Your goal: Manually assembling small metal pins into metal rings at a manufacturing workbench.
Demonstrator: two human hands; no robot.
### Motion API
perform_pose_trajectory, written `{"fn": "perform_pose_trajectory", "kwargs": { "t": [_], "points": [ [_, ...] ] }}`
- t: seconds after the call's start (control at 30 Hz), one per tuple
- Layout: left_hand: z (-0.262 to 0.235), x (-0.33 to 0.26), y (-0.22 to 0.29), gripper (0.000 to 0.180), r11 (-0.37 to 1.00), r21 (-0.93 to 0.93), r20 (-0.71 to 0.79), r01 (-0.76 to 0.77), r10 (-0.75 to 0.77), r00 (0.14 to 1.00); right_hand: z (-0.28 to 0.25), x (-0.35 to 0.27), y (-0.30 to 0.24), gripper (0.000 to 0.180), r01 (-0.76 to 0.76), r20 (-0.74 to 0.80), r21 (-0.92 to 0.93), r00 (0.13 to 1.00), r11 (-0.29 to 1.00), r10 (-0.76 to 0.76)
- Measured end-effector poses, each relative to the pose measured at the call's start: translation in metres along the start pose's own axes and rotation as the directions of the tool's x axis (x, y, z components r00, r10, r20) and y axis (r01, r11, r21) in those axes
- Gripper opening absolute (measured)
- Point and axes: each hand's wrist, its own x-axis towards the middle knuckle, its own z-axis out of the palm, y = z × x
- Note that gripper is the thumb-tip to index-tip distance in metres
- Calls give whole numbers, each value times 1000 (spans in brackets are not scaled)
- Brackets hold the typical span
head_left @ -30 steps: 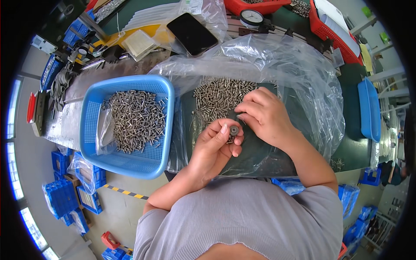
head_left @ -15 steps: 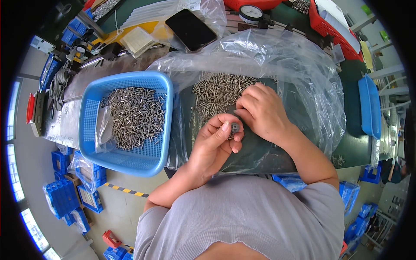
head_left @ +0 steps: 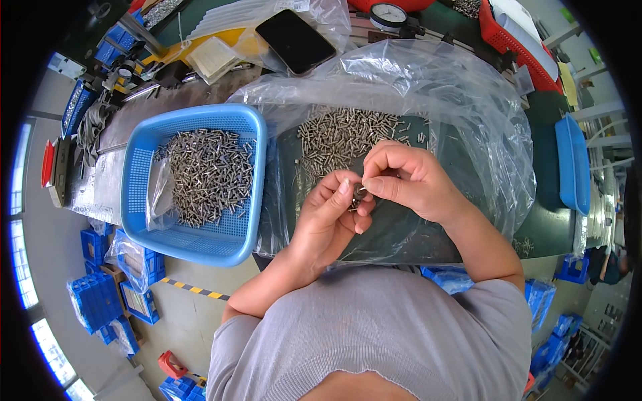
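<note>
My left hand point(head_left: 326, 217) is closed around a small round dark metal piece point(head_left: 359, 193), held up between thumb and fingers. A few slim metal pins seem to lie under it against the curled fingers. Thumb and forefinger of my right hand point(head_left: 418, 184) pinch a tiny metal pin point(head_left: 364, 189) against the round piece; how far it sits in the hole is hidden. Just beyond the hands, a heap of short metal pins point(head_left: 338, 137) rests on a clear plastic bag point(head_left: 485, 140) spread over the green table.
To the left stands a blue plastic basket point(head_left: 194, 113) with many darker metal pins point(head_left: 208, 177) in it. A black phone point(head_left: 295, 41), a dial gauge point(head_left: 388, 16) and a red basket point(head_left: 518, 50) sit at the back. A blue tray point(head_left: 572, 164) is at the right edge.
My right hand has come from the heap of pins toward my left hand, bringing a pin to the round piece. Several loose pins now show right of the heap. My left hand stays nearly in place.
</note>
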Motion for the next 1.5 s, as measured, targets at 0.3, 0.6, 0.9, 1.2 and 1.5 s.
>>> {"fn": "perform_pose_trajectory", "kwargs": {
  "t": [0.3, 0.6, 0.9, 1.2, 1.5],
  "points": [
    [3, 1, 3, 20, 1000, 27, -20, 11, -11, 1000, 5, 2, -8, 12, 30, 1, -314, 999, 949, -32],
    [1, 0, 1, 24, 999, 37, -17, 16, -16, 1000, 0, 3, -8, 17, 229, 21, -531, 966, 816, -257],
    [2, 1, 1, 22, 1000, 13, 35, -19, 18, 999, -8, 16, 10, 22, 250, 75, -909, 885, 333, -459],
    [0, 1, 0, 20, 1000, -3, 48, -24, 25, 999, -12, 17, 13, 19, 236, 81, -903, 914, 359, -397],
    [0, 1, 0, 18, 1000, -12, 7, -10, 10, 1000, -2, 4, 2, 6, 144, -37, -225, 987, 964, -156]
  ]
}}
